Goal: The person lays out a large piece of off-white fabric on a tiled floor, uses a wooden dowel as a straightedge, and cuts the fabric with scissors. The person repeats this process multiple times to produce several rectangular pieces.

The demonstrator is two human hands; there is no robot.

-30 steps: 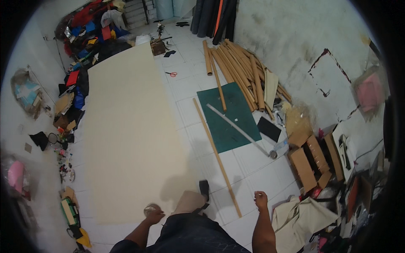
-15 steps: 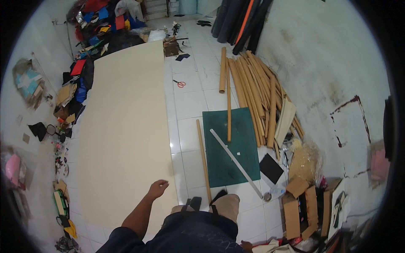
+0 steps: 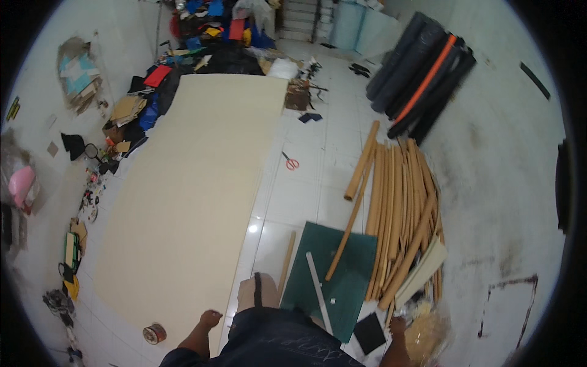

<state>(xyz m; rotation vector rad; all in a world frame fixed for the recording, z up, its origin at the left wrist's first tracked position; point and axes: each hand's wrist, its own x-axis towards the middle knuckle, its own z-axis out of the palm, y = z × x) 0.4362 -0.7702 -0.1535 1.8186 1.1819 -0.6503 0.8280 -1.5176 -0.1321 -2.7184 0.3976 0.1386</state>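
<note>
Presently, as seen from my place in the room, a cream sheet lies flat and lengthwise on the tiled floor, its right long edge running beside the person's leg. The left hand hangs over the sheet close to that edge, toward the near end; its fingers look curled and nothing shows in them, but I cannot tell whether they are relaxed or clenched. The right hand hangs out to the other side, nearest the cardboard tubes and a plastic-wrapped brown bundle; it is too dark and small to tell whether it grasps anything. A tape roll sits at the sheet's near end, left of the left hand and apart from it. Recommended practice: keep both feet on the tile strip and off the sheet, since a step would probably crease or mark it. Check footing on the right, where a thin tube could roll and a pale straight strip on the green mat could slide. Note the orange-handled scissors, well ahead beside the sheet. When handling the sheet, support its edge with flat fingers; a pinch at one point would likely buckle it.
</note>
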